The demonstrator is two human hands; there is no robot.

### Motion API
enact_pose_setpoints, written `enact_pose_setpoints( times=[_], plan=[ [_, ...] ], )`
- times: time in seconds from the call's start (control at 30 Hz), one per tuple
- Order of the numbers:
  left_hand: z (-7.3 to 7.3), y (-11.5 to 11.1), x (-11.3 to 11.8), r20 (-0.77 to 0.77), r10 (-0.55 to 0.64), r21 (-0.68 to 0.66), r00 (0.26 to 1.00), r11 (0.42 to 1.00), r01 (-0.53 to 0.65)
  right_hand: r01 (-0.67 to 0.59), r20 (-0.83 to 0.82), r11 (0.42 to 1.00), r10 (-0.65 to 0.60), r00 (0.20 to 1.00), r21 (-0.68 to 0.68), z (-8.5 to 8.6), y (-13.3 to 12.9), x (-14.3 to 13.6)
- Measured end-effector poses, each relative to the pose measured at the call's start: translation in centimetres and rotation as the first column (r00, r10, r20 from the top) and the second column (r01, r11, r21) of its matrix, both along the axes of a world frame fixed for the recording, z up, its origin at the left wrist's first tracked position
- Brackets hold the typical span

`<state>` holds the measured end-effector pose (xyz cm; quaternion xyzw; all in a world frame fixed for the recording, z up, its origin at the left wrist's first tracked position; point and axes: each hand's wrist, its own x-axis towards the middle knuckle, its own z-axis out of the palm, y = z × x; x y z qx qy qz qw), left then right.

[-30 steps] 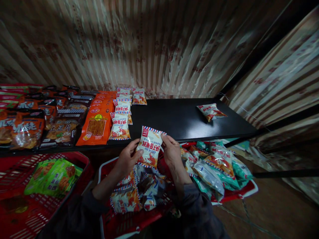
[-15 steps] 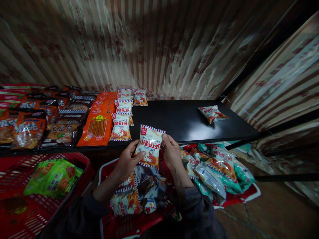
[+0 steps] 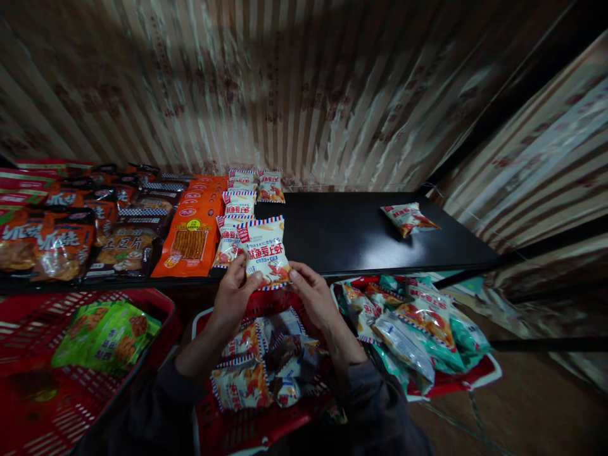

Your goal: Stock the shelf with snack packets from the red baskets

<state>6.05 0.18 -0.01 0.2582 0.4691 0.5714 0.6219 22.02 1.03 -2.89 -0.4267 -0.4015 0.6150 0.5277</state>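
Between my two hands is a white snack bag (image 3: 266, 250) with red lettering and striped ends, tilted up at the shelf's front edge. My left hand (image 3: 234, 288) grips its lower left side, thumb on the front. At its lower right corner, my right hand (image 3: 311, 288) pinches the bag between thumb and fingers. Just behind it on the black shelf (image 3: 327, 231), matching bags (image 3: 239, 204) lie in a column, partly covered by the held one. One more such bag (image 3: 272, 186) lies at the back beside that column. Below my hands, a red basket (image 3: 223, 424) holds several matching bags (image 3: 243, 385).
Orange packets (image 3: 189, 244), brown bags (image 3: 124, 250) and black-orange bags (image 3: 66, 247) fill the shelf's left part. A lone snack bag (image 3: 409, 219) lies at the shelf's right. Another red basket (image 3: 482, 377) holds mixed bags; a left basket (image 3: 164, 304) holds green packets (image 3: 107, 335).
Both hands have carried the snack bag up and to the left, towards the column of matching bags. It now overlaps the nearest bag in view. My right hand's grip is lower on the bag.
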Motion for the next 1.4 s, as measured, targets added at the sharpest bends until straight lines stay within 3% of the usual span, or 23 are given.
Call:
enact_pose_setpoints(
  times=[0.23, 0.47, 0.77, 0.93, 1.2, 1.4],
  plan=[
    [-0.5, 0.1, 0.1, 0.028, -0.008, 0.022, 1.000, 1.000, 0.008, 0.059, 0.016, 0.998, -0.059, 0.998, -0.001, -0.3, 0.2, -0.1],
    [-0.1, -0.2, 0.3, 0.039, -0.071, 0.046, 0.997, 0.997, 0.070, 0.181, -0.017, 0.983, -0.182, 0.983, -0.043, -0.6, 0.5, -0.3],
    [-0.2, -0.1, 0.4, 0.023, -0.054, 0.048, 0.998, 0.997, 0.053, 0.223, -0.081, 0.974, -0.225, 0.971, -0.042, -0.3, 0.3, -0.8],
    [-0.2, -0.1, 0.2, -0.021, -0.043, 0.060, 0.999, 0.997, 0.044, 0.203, -0.072, 0.979, -0.204, 0.976, -0.020, -0.4, 0.2, -0.7],
    [-0.3, 0.0, 0.1, -0.042, -0.032, 0.109, 0.999, 0.993, 0.037, 0.074, -0.150, 0.997, -0.076, 0.986, -0.018, 0.3, -0.3, -1.2],
    [-1.1, 0.2, 0.0, -0.097, -0.017, 0.146, 0.995, 0.989, 0.031, 0.111, -0.157, 0.994, -0.111, 0.981, -0.009, 0.8, -0.5, -1.5]
  ],
)
